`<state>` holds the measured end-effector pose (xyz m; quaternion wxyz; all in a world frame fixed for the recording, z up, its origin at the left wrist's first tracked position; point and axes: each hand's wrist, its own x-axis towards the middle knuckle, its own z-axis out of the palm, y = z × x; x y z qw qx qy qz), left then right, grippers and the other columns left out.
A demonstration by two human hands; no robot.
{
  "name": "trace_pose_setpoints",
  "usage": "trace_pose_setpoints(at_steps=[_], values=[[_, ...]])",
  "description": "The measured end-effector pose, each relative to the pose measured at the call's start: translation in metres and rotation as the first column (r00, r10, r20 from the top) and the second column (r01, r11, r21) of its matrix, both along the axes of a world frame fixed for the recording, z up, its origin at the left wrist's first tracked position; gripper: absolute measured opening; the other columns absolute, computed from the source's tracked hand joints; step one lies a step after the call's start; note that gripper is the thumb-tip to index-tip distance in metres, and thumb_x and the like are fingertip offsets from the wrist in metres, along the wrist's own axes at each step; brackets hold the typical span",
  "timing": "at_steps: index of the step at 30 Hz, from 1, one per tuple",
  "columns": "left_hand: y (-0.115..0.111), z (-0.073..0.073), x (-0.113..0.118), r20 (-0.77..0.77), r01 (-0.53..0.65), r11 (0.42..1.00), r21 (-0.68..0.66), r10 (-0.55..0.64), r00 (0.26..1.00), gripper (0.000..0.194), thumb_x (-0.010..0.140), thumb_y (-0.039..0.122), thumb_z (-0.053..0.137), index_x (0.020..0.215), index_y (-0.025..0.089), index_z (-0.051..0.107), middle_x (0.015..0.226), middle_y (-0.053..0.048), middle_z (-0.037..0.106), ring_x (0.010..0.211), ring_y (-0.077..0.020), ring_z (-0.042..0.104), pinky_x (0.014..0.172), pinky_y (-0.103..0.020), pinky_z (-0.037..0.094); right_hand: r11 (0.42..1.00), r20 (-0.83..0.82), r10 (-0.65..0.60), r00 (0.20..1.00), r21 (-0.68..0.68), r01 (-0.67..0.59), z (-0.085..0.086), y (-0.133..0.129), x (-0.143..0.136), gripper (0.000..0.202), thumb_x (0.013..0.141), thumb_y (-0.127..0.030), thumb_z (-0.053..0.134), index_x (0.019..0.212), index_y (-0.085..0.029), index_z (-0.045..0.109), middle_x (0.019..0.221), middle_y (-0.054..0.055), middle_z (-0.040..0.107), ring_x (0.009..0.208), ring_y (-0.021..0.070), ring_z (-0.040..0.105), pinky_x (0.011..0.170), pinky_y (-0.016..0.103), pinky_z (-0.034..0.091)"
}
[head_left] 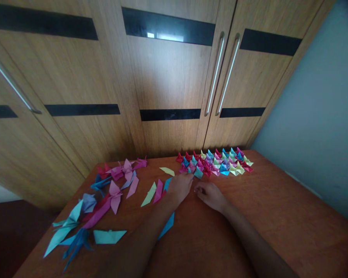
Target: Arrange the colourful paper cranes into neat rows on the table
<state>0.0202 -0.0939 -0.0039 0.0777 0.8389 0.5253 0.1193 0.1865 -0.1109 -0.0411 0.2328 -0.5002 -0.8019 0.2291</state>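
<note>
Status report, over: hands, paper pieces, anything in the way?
Left hand at near edge of folded paper rows, grip unclear. Right hand curled nearby, nothing visible in it. Blue paper strip beside left forearm.

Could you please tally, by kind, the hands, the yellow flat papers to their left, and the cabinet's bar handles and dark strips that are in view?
Left hand and right hand: 2
Yellow flat papers: 2
Bar handles: 3
Dark strips: 7
Total: 14
</note>
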Motion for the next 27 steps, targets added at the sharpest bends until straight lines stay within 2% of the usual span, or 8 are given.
trace_pose_setpoints(at_steps=[5, 11, 13, 16, 18, 20, 23, 27], values=[[-0.021, 0.012, -0.020, 0.045, -0.011, 1.000, 0.013, 0.011, 0.999, 0.022, 0.089, 0.021, 0.046, 0.104, 0.024, 0.062, 0.100, -0.006, 0.068, 0.092, -0.0202, 0.063, 0.077, -0.029, 0.046, 1.000, 0.018, 0.001, 1.000, 0.001, -0.001, -0.001, 0.000, 0.000, 0.016, 0.080, -0.016, 0.049, 0.082, -0.019, 0.065, 0.070, 0.000, 0.063, 0.063, 0.0130, 0.055, 0.059, 0.022, 0.035], [-0.061, 0.022, -0.090, 0.147, -0.042, 0.999, -0.027, 0.045, 0.988, 0.021, 0.086, 0.020, 0.047, 0.088, 0.023, 0.068, 0.089, -0.005, 0.070, 0.084, -0.0196, 0.064, 0.073, -0.026, 0.044, 1.000, 0.087, 0.006, 0.996, 0.010, -0.007, 0.005, -0.008, -0.007, 0.015, 0.082, -0.021, 0.051, 0.088, -0.022, 0.065, 0.074, 0.000, 0.063, 0.069, 0.0141, 0.057, 0.063, 0.023, 0.036], [-0.073, 0.020, -0.113, 0.187, -0.061, 0.994, -0.089, 0.077, 0.979, 0.022, 0.084, 0.018, 0.048, 0.088, 0.025, 0.069, 0.088, -0.003, 0.071, 0.083, -0.0189, 0.065, 0.074, -0.025, 0.044, 0.998, 0.098, 0.068, 0.993, -0.001, -0.069, 0.010, -0.014, -0.011, 0.021, 0.081, -0.027, 0.057, 0.100, -0.023, 0.065, 0.079, 0.001, 0.063, 0.072, 0.0150, 0.057, 0.066, 0.024, 0.038], [-0.088, 0.013, -0.135, 0.212, -0.080, 0.988, -0.130, 0.107, 0.971, 0.024, 0.084, 0.017, 0.046, 0.090, 0.025, 0.069, 0.090, -0.003, 0.071, 0.084, -0.0191, 0.065, 0.075, -0.026, 0.044, 0.968, 0.072, 0.250, 0.965, -0.053, -0.247, 0.018, -0.026, -0.023, 0.041, 0.078, -0.041, 0.064, 0.116, -0.025, 0.060, 0.088, 0.002, 0.063, 0.075, 0.0160, 0.057, 0.067, 0.024, 0.040], [-0.093, 0.009, -0.143, 0.223, -0.071, 0.988, -0.140, 0.101, 0.970, 0.025, 0.085, 0.017, 0.045, 0.090, 0.024, 0.068, 0.091, -0.003, 0.071, 0.085, -0.0192, 0.065, 0.075, -0.026, 0.044, 0.935, 0.046, 0.353, 0.935, -0.063, -0.350, 0.022, -0.036, -0.035, 0.050, 0.076, -0.049, 0.066, 0.120, -0.026, 0.059, 0.092, 0.003, 0.063, 0.078, 0.0167, 0.057, 0.070, 0.025, 0.041], [-0.096, 0.007, -0.147, 0.246, -0.052, 0.988, -0.144, 0.087, 0.965, 0.025, 0.085, 0.016, 0.044, 0.090, 0.024, 0.067, 0.093, -0.003, 0.071, 0.086, -0.0191, 0.065, 0.076, -0.026, 0.044, 0.920, 0.047, 0.393, 0.919, -0.037, -0.391, 0.023, -0.046, -0.050, 0.053, 0.074, -0.051, 0.067, 0.121, -0.027, 0.058, 0.095, 0.003, 0.063, 0.082, 0.0175, 0.058, 0.073, 0.026, 0.042], [-0.097, 0.008, -0.150, 0.291, -0.029, 0.990, -0.140, 0.070, 0.954, 0.025, 0.085, 0.016, 0.044, 0.090, 0.024, 0.067, 0.093, -0.002, 0.071, 0.086, -0.0184, 0.065, 0.077, -0.025, 0.044, 0.931, 0.072, 0.363, 0.929, 0.021, -0.365, 0.018, -0.056, -0.070, 0.047, 0.078, -0.045, 0.064, 0.123, -0.029, 0.056, 0.094, 0.002, 0.062, 0.084, 0.0172, 0.057, 0.074, 0.026, 0.041], [-0.098, 0.010, -0.153, 0.275, -0.035, 0.991, -0.128, 0.070, 0.959, 0.025, 0.087, 0.018, 0.044, 0.093, 0.024, 0.067, 0.091, -0.003, 0.071, 0.086, -0.0186, 0.065, 0.077, -0.026, 0.045, 0.964, 0.070, 0.255, 0.964, 0.052, -0.259, 0.007, -0.056, -0.086, 0.040, 0.083, -0.037, 0.058, 0.122, -0.029, 0.055, 0.090, 0.001, 0.061, 0.080, 0.0148, 0.057, 0.072, 0.024, 0.041]])
